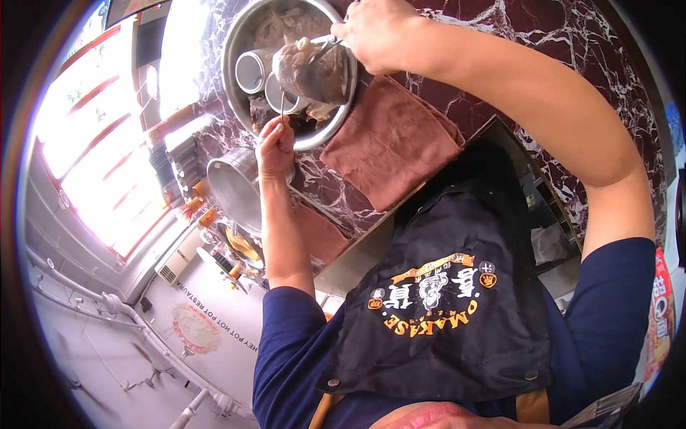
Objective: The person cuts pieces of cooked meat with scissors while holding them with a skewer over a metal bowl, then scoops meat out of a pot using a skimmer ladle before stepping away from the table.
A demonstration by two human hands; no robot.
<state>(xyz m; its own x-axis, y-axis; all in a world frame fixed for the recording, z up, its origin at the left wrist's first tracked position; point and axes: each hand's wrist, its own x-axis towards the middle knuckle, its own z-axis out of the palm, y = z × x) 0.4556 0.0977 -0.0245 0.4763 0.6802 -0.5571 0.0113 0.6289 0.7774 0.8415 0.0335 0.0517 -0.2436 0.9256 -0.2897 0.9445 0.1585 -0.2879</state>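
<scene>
A large round metal pot (351, 91) stands on the counter before me, with pieces of what looks like cooked meat (292, 27) inside. Two cylindrical metal cups (251, 73) are also in it. Above the cups a bulky chunk of meat (311, 72) is held up over the pot. My right hand (378, 40) grips a metal tool (324, 47), perhaps scissors or tongs, whose end meets the chunk. Pinched in my left hand (276, 145) is a thin metal rod or handle (282, 104) reaching to the chunk's lower side; its far end is hidden.
A folded brown cloth (391, 142) lies on the dark red marble-patterned counter (482, 59) beside the pot. Left of my forearm stands a second metal pot (233, 185), near another brown cloth (321, 230). Several small items (201, 201) crowd the counter's far left, towards bright windows (91, 128).
</scene>
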